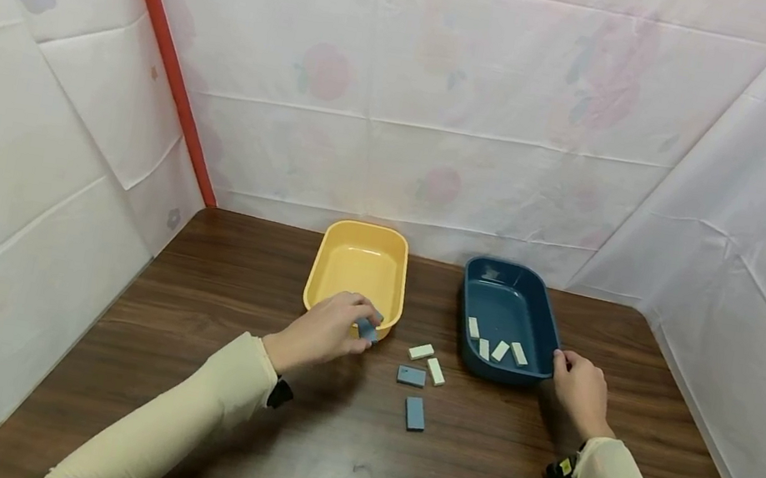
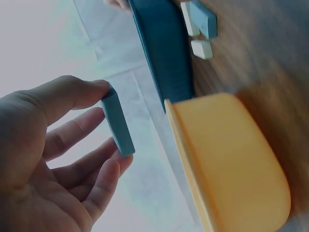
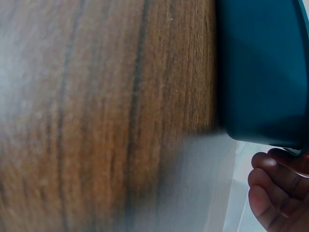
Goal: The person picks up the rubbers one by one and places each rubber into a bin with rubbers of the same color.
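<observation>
Between thumb and fingers, my left hand [image 1: 330, 329] pinches a blue-grey rectangular block [image 2: 118, 122] above the near edge of the yellow tray [image 1: 317, 270]. My right hand [image 1: 581, 389] grips the rim of the dark blue tray [image 1: 551, 322] at its near right corner. In the right wrist view its fingertips [image 3: 259, 199] curl by that corner. Several cream blocks [image 1: 519, 354] lie inside the blue tray. On the table between the trays and me are two blue-grey blocks, one crosswise [image 1: 411, 376] and one lengthwise [image 1: 415, 413], and two cream blocks, a farther one [image 1: 421, 352] and a nearer one [image 1: 435, 371].
The dark wood table [image 1: 344, 469] bears both trays side by side near its back edge. White printed sheeting [image 1: 408, 91] hangs behind and along both sides. A red strip [image 1: 165, 42] runs down the back left corner.
</observation>
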{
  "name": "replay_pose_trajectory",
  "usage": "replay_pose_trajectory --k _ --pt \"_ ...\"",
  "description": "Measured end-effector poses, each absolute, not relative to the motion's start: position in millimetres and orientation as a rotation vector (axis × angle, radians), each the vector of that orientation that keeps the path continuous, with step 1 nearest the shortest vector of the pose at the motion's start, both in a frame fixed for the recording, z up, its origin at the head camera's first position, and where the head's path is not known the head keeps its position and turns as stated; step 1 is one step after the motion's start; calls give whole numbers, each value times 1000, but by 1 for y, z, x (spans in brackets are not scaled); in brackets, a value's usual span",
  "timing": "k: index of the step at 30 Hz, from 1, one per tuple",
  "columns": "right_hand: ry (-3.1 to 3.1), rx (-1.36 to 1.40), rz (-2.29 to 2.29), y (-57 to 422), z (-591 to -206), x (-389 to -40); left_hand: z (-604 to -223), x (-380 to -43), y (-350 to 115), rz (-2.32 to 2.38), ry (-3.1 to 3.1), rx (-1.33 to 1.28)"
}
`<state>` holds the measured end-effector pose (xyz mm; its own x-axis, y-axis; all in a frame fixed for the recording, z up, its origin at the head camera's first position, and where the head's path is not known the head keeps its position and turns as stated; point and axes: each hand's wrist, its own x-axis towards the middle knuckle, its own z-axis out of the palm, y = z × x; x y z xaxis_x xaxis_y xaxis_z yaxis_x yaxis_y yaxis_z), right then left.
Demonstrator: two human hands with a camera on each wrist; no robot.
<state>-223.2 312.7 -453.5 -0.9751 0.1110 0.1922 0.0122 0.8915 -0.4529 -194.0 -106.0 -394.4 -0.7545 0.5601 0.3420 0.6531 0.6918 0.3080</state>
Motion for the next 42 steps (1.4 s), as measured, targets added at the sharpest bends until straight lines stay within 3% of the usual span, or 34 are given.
replay_pose_trajectory --k 14,25,42 --pt "-2842 -119 673 311 -454 -224 -386 -236 -130 -663 -2840 -762" --pt "-2845 -124 675 310 -455 -222 -406 -266 -144 -580 -2971 -630" --pt "-2845 -147 668 310 -453 -223 -417 -292 -135 -490 -3062 -628"
